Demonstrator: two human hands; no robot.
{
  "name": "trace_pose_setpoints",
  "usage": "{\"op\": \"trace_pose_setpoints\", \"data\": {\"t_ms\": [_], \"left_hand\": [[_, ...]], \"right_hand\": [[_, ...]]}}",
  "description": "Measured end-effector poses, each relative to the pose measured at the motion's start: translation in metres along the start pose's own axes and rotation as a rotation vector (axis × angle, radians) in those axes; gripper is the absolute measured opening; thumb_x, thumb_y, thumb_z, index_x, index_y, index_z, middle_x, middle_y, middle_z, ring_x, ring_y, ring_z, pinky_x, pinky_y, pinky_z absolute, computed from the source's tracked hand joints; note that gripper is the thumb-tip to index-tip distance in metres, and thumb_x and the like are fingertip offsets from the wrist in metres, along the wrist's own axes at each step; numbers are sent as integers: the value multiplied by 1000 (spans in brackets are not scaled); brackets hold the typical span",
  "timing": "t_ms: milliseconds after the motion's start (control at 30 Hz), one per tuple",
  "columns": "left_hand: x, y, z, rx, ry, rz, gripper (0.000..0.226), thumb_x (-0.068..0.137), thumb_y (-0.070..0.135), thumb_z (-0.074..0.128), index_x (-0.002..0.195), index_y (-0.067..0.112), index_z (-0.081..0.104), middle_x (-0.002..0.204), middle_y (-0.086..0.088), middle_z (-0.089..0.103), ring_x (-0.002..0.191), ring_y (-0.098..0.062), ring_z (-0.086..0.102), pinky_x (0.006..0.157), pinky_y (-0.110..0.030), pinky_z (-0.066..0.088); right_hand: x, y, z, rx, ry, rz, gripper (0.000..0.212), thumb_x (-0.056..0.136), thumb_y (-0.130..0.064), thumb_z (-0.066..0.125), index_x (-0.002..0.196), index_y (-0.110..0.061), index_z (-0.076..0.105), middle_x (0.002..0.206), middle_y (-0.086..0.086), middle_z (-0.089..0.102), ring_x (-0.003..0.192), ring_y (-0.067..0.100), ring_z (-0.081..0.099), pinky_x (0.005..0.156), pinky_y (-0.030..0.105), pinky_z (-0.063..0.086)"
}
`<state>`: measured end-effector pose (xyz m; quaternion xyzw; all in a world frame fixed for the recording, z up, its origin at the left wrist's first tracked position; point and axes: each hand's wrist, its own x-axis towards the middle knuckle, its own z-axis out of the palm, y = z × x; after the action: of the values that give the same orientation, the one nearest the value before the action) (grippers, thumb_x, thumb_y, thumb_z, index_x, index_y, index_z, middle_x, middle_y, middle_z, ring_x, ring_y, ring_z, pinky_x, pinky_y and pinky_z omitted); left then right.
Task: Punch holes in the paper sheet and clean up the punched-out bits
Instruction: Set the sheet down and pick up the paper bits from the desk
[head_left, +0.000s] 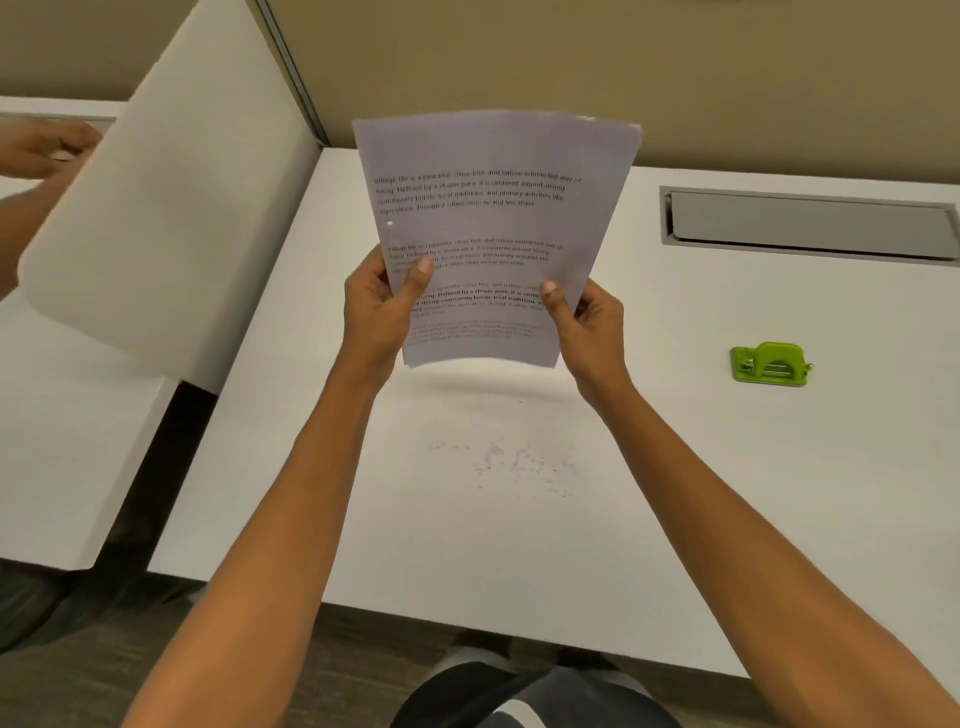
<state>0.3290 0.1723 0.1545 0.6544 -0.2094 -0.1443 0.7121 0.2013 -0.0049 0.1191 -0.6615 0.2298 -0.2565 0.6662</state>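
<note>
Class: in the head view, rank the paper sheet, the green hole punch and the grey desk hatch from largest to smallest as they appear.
1. Paper sheet, though held nearer the camera
2. Hatch
3. Hole punch

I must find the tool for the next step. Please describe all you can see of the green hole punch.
The hole punch is small and bright green, with a flat base and a rounded lever on top; metal parts show at its sides. It looks like painted metal or plastic. It sits on the white desk, to the right of the held paper, and no hand touches it.
</note>
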Motion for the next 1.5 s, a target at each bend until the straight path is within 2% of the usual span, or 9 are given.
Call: {"op": "trace_pose_setpoints", "data": {"t_ms": [300,533,700,767,900,967,1033,1167,1500], "left_hand": [[2,-23,-46,296,5,-189,30,98,19,59,128,14,58,114,6,67,97,-2,67,73,-13,55],[8,-60,-85,354,156,-441,28,98,12,58,125,13,60,115,0,67,101,-20,65,81,-28,54],[27,-72,-89,355,197,-526,30,97,7,57,126,13,61,115,1,65,98,-18,63,71,-20,49],[37,-71,-92,355,221,-509,31,96,7,57,126,13,61,113,3,64,97,-17,63,69,-17,48],[52,-67,-102,355,255,-465,30,95,5,58,123,12,64,113,2,66,93,-15,64,73,-19,50],[57,-67,-104,349,264,-469,30,94,4,58,122,13,64,111,1,67,92,-15,65,75,-23,50],[60,-69,-103,340,266,-483,29,94,4,59,120,13,65,111,-1,68,93,-18,65,81,-29,51],[52,-82,-100,339,210,-548,26,93,5,61,114,18,66,110,-1,70,93,-19,67,86,-33,52],[18,-104,-119,365,79,-716,24,93,5,62,114,16,67,108,-3,70,86,-18,68,79,-34,52]], "right_hand": [[20,-5,47,105,-26,179,29,98,-21,61,119,-1,67,115,15,73,102,30,72,90,48,59],[22,36,81,2,-74,426,11,97,-20,61,100,-11,67,110,14,74,105,34,70,92,52,57],[26,58,80,7,-113,541,22,99,-27,59,102,-8,69,111,7,74,105,29,71,88,45,60],[20,66,74,-46,-80,496,28,100,-31,55,101,-9,71,106,3,76,100,22,73,86,35,61],[-34,99,65,-647,61,59,21,99,-25,56,109,-13,70,108,2,73,105,21,67,91,32,51],[-81,120,87,-856,-102,-163,33,98,-27,56,123,-8,65,130,10,66,125,29,58,108,42,43],[-134,141,125,-1052,-461,-251,59,99,-44,42,144,-5,47,156,13,40,149,29,30,122,57,19],[-195,169,180,-1200,-772,-242,87,96,-66,22,158,-6,8,167,13,-3,153,26,-19,120,61,-10],[-173,175,139,-1259,-468,-74,95,93,-74,22,157,-5,14,167,13,9,155,25,0,120,63,-4]]}}
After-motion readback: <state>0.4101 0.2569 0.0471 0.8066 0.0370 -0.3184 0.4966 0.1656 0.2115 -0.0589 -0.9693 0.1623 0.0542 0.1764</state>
